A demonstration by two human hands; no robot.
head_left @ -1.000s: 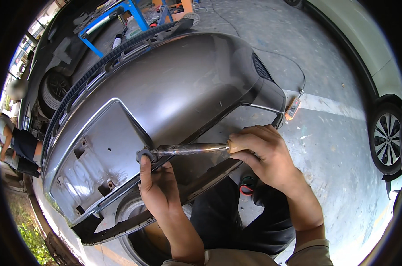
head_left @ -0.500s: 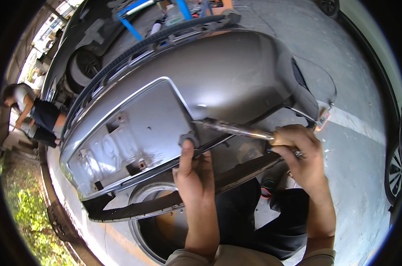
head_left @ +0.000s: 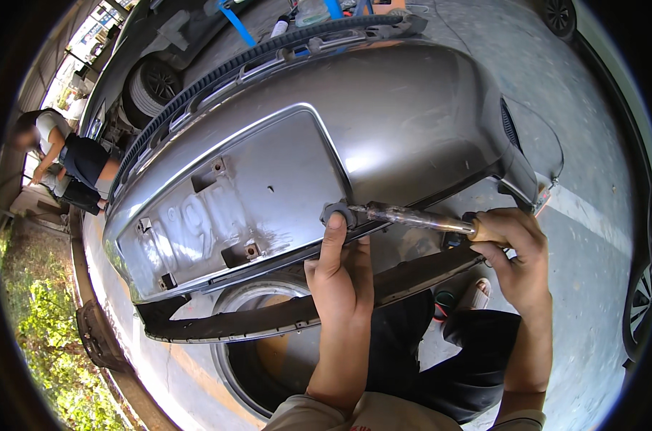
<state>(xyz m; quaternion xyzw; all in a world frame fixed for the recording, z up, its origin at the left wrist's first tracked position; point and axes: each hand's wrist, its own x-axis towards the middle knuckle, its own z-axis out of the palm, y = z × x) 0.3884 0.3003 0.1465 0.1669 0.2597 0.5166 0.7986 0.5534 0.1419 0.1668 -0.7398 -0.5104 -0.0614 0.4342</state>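
The grey car bumper (head_left: 383, 129) lies propped over a metal drum (head_left: 268, 359) in front of the person. The right hand (head_left: 516, 262) is closed round the wooden handle of a soldering iron (head_left: 412, 215), its tip at the bumper's lower edge below the plate recess, where the left hand (head_left: 340, 276) presses its forefinger (other fingers curled). The bumper looks light but bulky, flexing plastic, slick paint; best gripped along its lower lip

The bumper (head_left: 383, 136) lay before the person; behind it stood a car (head_left: 150, 79), and another person (head_left: 67, 161) at left.
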